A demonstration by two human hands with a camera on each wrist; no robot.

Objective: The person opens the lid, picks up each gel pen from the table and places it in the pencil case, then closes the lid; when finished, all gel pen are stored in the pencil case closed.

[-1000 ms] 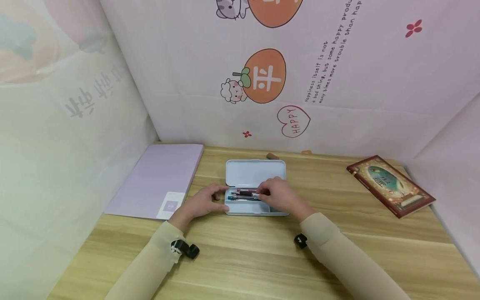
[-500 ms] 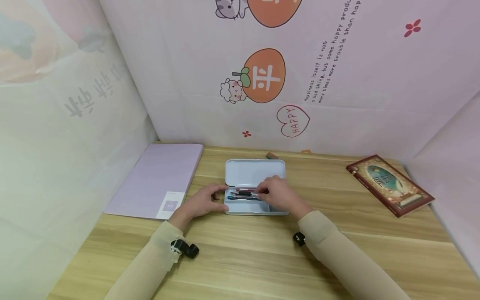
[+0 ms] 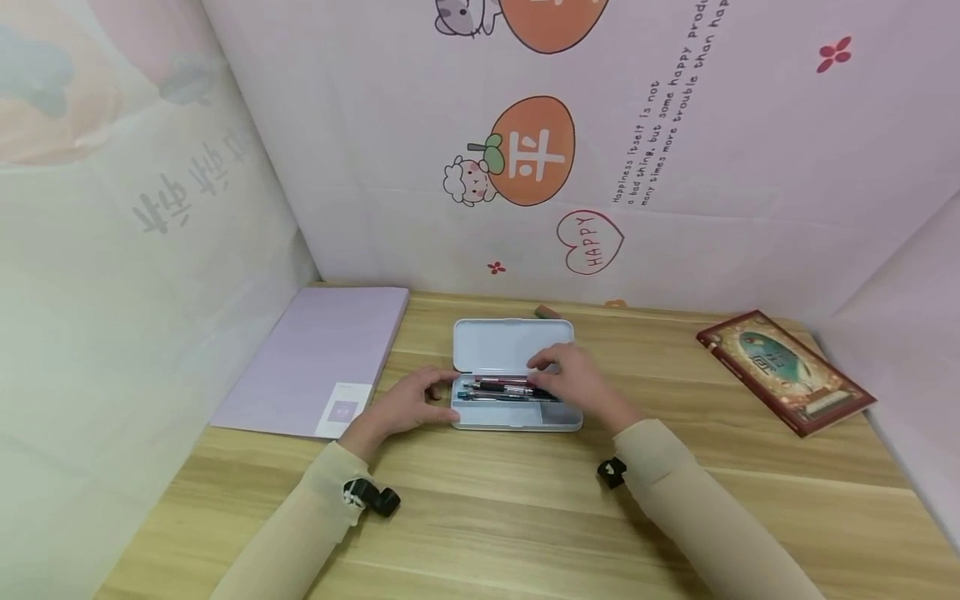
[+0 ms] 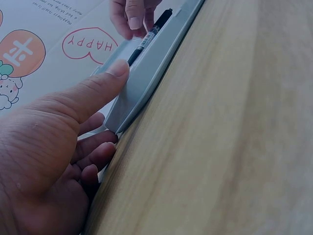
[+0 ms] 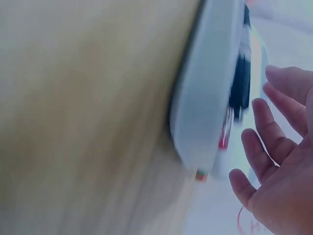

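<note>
A pale blue pencil case lies on the table with its lid folded back. Several pens lie in its rear compartment, one with a black grip. My left hand holds the case's left end, the thumb at the front corner and fingers at the back corner. In the left wrist view, that thumb presses on the rim near a black pen. Over the case's right end is my right hand. The right wrist view shows its fingers spread and loosely bent, apart from the pens and gripping nothing.
To the left lies a lilac folder with a white label. A brown-covered book lies at the right. Behind the case is a small reddish-brown block. A printed cloth wall borders the table's back.
My right hand has let go of the pens, opened its fingers and lifted slightly to the right. The pens' right ends now show in the case. My left hand has stayed in place.
</note>
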